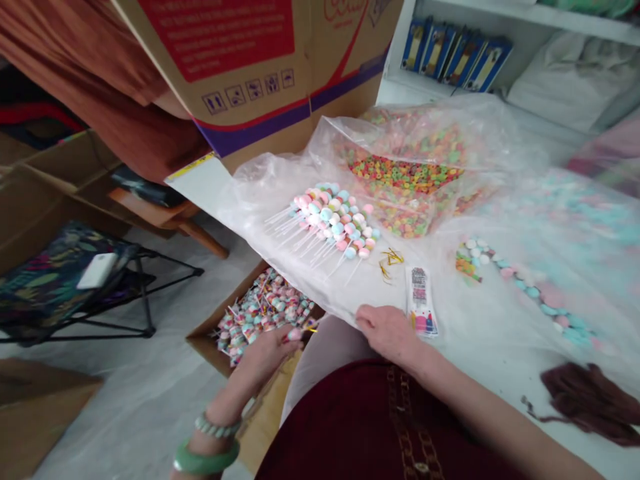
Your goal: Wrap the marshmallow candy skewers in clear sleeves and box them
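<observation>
My left hand (267,353) is closed on a wrapped marshmallow skewer (295,333), whose pink end and gold tie show past the fingers. It is over a cardboard box (205,340) filled with wrapped marshmallow skewers (270,303). My right hand (387,330) rests at the table's near edge with its fingers curled; whatever they may hold is hidden. Unwrapped marshmallow skewers (335,217) lie in a pile on the plastic-covered table, their white sticks toward me. Beside them are loose gold twist ties (393,257) and a stack of printed clear bags (420,303).
Behind the pile sits a clear bag of colourful ring candies (400,175). A row of loose marshmallows (533,291) and a dark brown cloth (593,400) lie to the right. A large carton (280,130) stands at the back, and a folding stool (65,280) on the left floor.
</observation>
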`<state>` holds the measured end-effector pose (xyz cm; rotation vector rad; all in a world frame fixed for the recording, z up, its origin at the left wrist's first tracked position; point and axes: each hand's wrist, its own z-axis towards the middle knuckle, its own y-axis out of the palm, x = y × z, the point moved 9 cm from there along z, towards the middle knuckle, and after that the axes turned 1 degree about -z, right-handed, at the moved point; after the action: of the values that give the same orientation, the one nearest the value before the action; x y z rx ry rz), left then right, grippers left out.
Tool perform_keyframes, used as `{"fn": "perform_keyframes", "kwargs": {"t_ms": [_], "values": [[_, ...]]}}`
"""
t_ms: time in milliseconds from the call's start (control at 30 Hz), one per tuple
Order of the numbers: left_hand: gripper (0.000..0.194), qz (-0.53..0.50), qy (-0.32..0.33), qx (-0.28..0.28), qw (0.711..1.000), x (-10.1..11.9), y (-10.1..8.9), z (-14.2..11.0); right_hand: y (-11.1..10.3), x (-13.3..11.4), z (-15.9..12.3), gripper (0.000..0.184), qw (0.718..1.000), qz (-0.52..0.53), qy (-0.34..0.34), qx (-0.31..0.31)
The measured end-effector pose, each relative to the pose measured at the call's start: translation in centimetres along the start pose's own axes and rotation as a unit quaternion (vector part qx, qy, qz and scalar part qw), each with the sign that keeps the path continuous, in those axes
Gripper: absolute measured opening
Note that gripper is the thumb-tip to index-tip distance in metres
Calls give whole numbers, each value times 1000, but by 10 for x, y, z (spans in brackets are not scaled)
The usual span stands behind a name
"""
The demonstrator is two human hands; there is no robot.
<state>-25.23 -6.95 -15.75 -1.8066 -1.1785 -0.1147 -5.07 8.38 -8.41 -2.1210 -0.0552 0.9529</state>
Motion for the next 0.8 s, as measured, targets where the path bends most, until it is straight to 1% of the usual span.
{"fn": "perform_keyframes", "kwargs": {"t_ms": [33,67,100,133,167,200,233,267,300,333,400,467,500,533,567,633,667,733,767,800], "values": [[24,36,-46,14,998,-27,-1,6,-20,12,-4,21,996,-58,20,64],[31,56,-97,34,993,-54,-3,11,-41,28,-10,23,985,-101,55,127],[39,69,-131,59,987,-75,-6,15,-59,46,-17,24,969,-132,100,185],[46,70,-145,88,983,-89,-8,20,-73,63,-24,24,952,-157,136,226],[55,68,-152,109,980,-98,-8,24,-81,78,-29,28,937,-179,165,251],[61,65,-147,128,979,-99,-8,29,-86,92,-32,35,927,-191,185,263],[65,61,-135,146,978,-95,-8,33,-87,104,-33,41,926,-187,197,264],[64,56,-118,162,978,-85,-8,36,-85,115,-33,45,929,-164,206,261],[58,47,-95,182,978,-69,-9,38,-83,125,-33,48,933,-126,214,260],[50,32,-65,205,976,-50,-11,39,-82,134,-33,49,935,-79,222,264],[30,-20,18,261,965,0,-19,31,-81,148,-35,43,929,4,237,285],[23,-74,130,304,941,57,-26,13,-86,156,-40,31,916,43,235,322],[21,-95,176,300,933,84,-24,5,-90,156,-43,27,912,46,218,345],[20,-116,209,286,928,108,-21,-2,-95,155,-46,27,908,43,189,372],[18,-141,236,257,926,129,-14,-6,-100,152,-50,29,901,36,153,404],[16,-194,264,183,927,163,5,-9,-111,144,-63,34,876,13,85,475],[15,-224,258,143,929,174,16,-6,-115,141,-69,35,861,6,64,504],[14,-293,212,51,931,187,40,2,-117,140,-79,36,844,31,53,534],[15,-331,183,1,926,192,53,6,-116,141,-81,34,841,69,59,534],[17,-371,156,-49,914,197,64,7,-113,141,-80,32,839,122,67,526]]}}
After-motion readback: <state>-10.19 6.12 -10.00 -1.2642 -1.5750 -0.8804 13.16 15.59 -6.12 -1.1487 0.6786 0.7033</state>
